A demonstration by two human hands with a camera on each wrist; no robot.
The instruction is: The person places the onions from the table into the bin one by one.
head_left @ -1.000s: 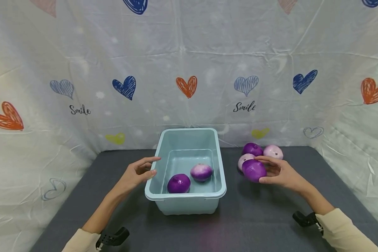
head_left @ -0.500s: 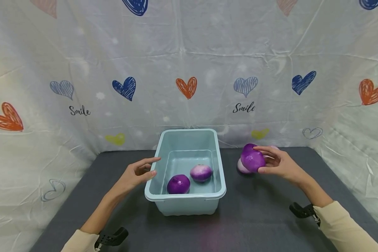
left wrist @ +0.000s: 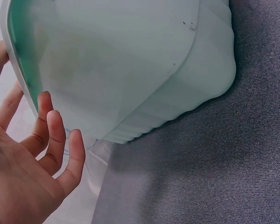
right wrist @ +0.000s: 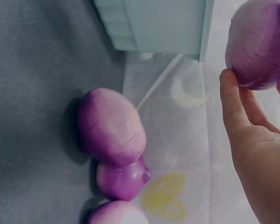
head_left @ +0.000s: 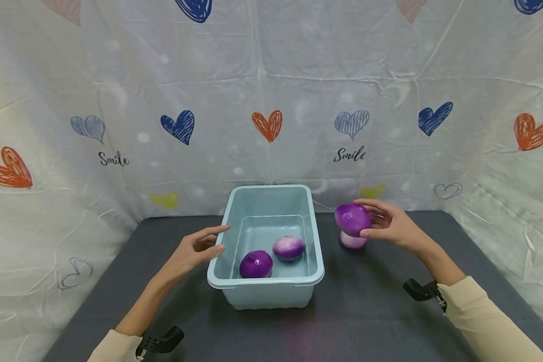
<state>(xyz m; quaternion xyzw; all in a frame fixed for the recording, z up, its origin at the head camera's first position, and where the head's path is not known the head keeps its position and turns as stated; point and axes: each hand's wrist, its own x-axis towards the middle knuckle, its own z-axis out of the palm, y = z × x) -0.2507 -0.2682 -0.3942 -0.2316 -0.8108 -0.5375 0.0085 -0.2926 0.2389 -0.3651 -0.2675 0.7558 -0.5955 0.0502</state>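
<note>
My right hand (head_left: 391,226) grips a purple onion (head_left: 354,220) between thumb and fingers, raised over the cloth to the right of the bin. In the right wrist view the held onion (right wrist: 257,44) is at the upper right. Just below it in the head view, a paler onion (head_left: 353,241) sits on the cloth, partly covered. My left hand (head_left: 194,251) is at the left rim of the light blue plastic bin (head_left: 273,294), its fingers loosely bent, fingertips right at the rim. Inside the bin lie a dark purple onion (head_left: 256,264) and a purple-and-white onion (head_left: 288,249).
Three onions stand close together in the right wrist view: a large one (right wrist: 112,127), a smaller one (right wrist: 122,179) and a pale one (right wrist: 119,214). Dark grey cloth (head_left: 271,334) covers the table. A white curtain (head_left: 298,90) with printed hearts hangs behind.
My right hand has lifted the purple onion off the group, up and to the left toward the bin. My left hand, the bin and the onions inside it have stayed put.
</note>
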